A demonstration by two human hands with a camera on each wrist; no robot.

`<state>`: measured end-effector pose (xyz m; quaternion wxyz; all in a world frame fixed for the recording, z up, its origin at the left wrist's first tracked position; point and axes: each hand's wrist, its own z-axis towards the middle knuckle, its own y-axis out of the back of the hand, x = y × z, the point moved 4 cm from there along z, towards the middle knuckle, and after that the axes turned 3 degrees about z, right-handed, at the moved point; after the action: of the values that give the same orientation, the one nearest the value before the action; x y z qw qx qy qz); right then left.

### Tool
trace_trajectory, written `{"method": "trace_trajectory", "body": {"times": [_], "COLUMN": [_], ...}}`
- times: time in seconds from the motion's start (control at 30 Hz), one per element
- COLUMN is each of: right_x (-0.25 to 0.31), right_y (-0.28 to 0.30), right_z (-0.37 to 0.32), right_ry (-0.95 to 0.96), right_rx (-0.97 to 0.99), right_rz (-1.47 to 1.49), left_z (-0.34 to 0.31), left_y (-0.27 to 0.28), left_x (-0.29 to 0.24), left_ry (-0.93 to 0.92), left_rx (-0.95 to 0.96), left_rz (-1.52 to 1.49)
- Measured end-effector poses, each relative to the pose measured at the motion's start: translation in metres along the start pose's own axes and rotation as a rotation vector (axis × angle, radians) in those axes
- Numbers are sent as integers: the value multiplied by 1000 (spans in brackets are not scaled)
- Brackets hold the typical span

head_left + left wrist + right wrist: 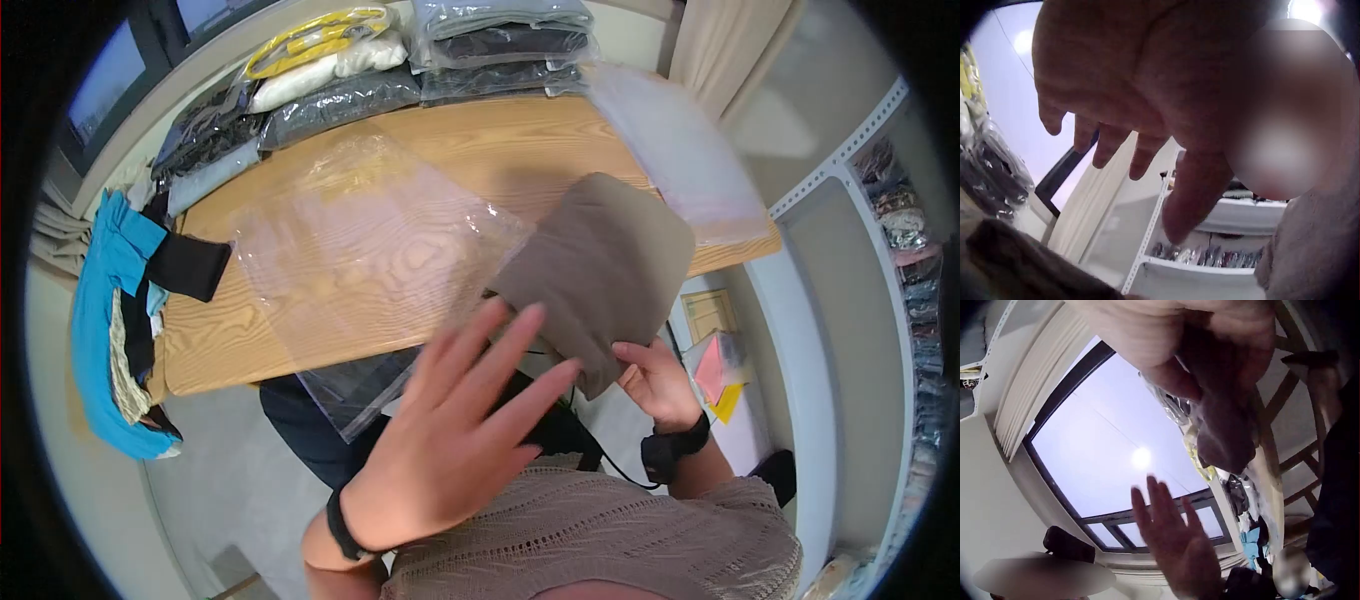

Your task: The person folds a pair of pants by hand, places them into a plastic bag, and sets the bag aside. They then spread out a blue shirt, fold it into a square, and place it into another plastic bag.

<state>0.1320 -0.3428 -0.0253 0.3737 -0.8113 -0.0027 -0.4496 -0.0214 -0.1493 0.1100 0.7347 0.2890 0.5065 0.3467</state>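
A folded grey-brown garment (600,270) is held at its near corner by the right hand (660,385), thumb on top; its far part lies over the table's right side. In the right wrist view the right hand (1210,344) pinches the dark cloth (1225,434). The left hand (450,430) is raised left of the garment with fingers spread, holding nothing; the left wrist view shows its palm (1129,69). A clear plastic bag (370,240) lies flat on the wooden table (500,140), its near end hanging over the front edge.
Bagged garments (340,105) are stacked along the table's back. Clear bags (680,150) lie at the right end. Blue and black clothes (100,330) hang over the left end. A shelf rack (850,180) with packed items stands at the right.
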Motion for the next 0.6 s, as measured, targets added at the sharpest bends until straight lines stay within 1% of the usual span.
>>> {"method": "trace_trajectory", "body": {"times": [0.07, 0.1, 0.17, 0.2, 0.23, 0.27, 0.3, 0.33, 0.37, 0.4, 0.43, 0.5, 0.6], "right_x": [4, 3, -3, -5, -8, -14, -16, -15, -12, -8, -2, 9, 7], "right_y": [-11, -10, -5, -3, 4, 12, 13, 15, 17, 17, 15, 7, 14], "right_z": [-7, -8, -8, -7, -2, 5, 7, 10, 14, 19, 22, 23, 28], "right_ry": [16, 16, 41, 71, 73, 65, 55, 53, 42, 32, 30, -27, -12], "right_rx": [43, 45, 89, 115, 120, 153, 184, 183, 144, 106, 107, 315, 263], "right_rz": [-61, -77, -28, -54, -60, 37, 135, 136, 201, 266, 269, 522, 533], "left_z": [28, 36, 50, 54, 58, 60, 61, 62, 62, 61, 61, 59, 54], "left_y": [-32, -48, -85, -97, -105, -111, -117, -122, -125, -126, -126, -127, -130], "left_x": [-1, 4, 19, 24, 29, 33, 36, 38, 39, 40, 41, 42, 40], "left_ry": [-160, -159, -181, -179, -176, -174, -172, -168, -162, -160, -163, -163, -182], "left_rx": [69, 54, 3, -8, -75, -136, -136, -157, -176, -174, -159, -138, -97], "left_rz": [108, 102, 478, 478, 477, 475, 475, 470, 467, 468, 476, 486, 475]}}
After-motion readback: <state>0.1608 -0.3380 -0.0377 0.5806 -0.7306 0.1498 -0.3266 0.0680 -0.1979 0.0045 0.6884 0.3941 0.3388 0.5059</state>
